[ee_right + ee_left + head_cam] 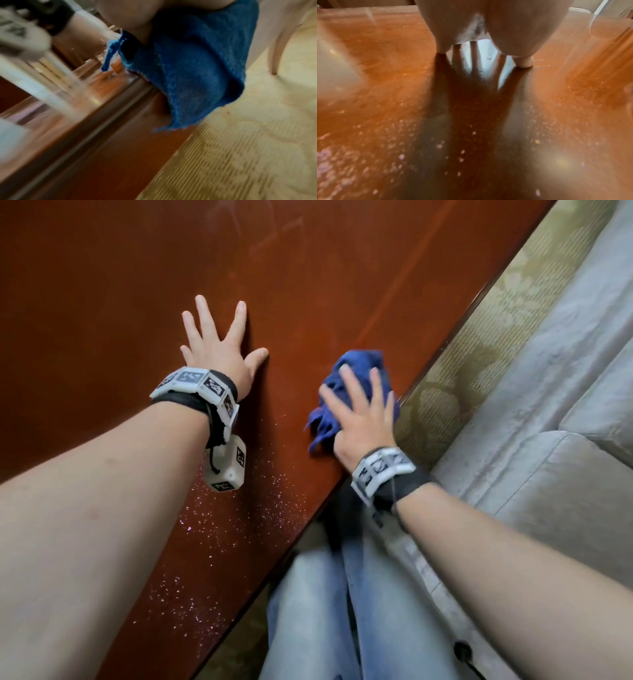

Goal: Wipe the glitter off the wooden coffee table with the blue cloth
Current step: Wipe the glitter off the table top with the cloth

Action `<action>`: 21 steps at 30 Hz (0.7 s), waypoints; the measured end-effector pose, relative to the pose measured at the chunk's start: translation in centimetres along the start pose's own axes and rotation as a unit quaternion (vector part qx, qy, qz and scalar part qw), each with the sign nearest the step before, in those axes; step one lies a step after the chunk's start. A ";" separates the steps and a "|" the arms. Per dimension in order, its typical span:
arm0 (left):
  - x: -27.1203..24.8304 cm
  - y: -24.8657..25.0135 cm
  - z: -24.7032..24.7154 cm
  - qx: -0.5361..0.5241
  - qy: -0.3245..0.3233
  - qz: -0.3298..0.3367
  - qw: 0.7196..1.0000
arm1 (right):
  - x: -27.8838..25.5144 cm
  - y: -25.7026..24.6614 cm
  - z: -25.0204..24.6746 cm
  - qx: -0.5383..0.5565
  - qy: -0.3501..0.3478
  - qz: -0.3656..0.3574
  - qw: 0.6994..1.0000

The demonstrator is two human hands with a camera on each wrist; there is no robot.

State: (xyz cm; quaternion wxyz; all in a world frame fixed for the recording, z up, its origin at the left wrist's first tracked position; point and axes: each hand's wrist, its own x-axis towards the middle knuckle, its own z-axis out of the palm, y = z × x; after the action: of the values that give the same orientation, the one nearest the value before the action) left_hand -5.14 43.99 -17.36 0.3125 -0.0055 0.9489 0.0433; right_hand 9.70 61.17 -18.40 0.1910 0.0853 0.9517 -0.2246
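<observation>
A: What is hard to read here?

B: The right wrist view is smeared with blur. It shows the blue cloth (197, 65) bunched under the palm and hanging past the table's edge over the carpet (248, 135). The thumb is hidden beneath the cloth in the head view.

A: And the hands?

B: The left hand (219, 350) lies flat on the wooden coffee table (102, 302), fingers spread wide toward 12 o'clock. The right hand (359, 419) presses down on the cloth with straight, splayed fingers; I cannot tell whether the thumb pinches it.

A: Where is the cloth?

B: At the table's edge, at 3 o'clock from the left hand, apart from it.

A: The glitter?

B: The glitter (212, 522) is scattered at 6 o'clock from the left hand, running along the near edge, partly covered by the left forearm.

A: Open room?

B: Bare wood stretches toward 11 and 12 o'clock. At 3 o'clock, carpet, then a pale sofa (565, 440).
</observation>
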 end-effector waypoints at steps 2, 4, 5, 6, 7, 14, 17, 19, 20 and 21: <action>-0.4 -0.4 0.2 -0.008 0.001 -0.005 1.000 | 2.5 1.1 -1.9 0.005 0.010 0.039 0.999; -0.4 -0.7 0.2 -0.019 0.001 0.003 1.000 | 4.6 0.7 -2.9 0.006 0.014 0.069 0.997; -0.4 -0.7 0.2 -0.026 0.000 0.008 1.000 | 5.3 0.1 -3.0 0.002 0.022 0.087 0.996; -0.4 -0.9 0.1 -0.029 -0.001 0.014 0.999 | 5.6 -0.9 -2.6 -0.002 0.033 0.102 0.994; -0.3 -1.3 0.0 -0.030 0.000 0.022 0.999 | 5.6 -2.2 -1.9 -0.003 0.041 0.103 0.994; -0.6 -5.4 -0.4 -0.005 -0.001 0.044 0.999 | -1.3 -8.5 4.2 -0.021 -0.056 -0.020 0.998; -0.5 -6.9 -0.5 -0.002 -0.005 0.050 0.999 | -2.1 -5.0 2.5 -0.032 -0.052 0.034 0.998; -0.6 -7.9 -0.7 -0.005 -0.009 0.037 0.999 | -1.3 -3.2 0.8 -0.026 -0.028 0.104 0.994; -0.6 -8.4 -0.8 -0.002 -0.009 0.034 0.999 | -0.4 -2.8 0.2 -0.022 -0.013 0.128 0.991; -0.6 -9.0 -0.8 0.002 -0.008 0.033 0.999 | 0.5 -2.9 -0.1 -0.018 0.004 0.147 0.989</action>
State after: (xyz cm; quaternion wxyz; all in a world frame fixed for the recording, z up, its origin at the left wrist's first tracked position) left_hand -4.84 34.98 -17.07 0.3189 0.0271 0.9460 0.0520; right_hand 8.48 58.63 -17.39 0.2192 0.2221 0.9335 -0.1768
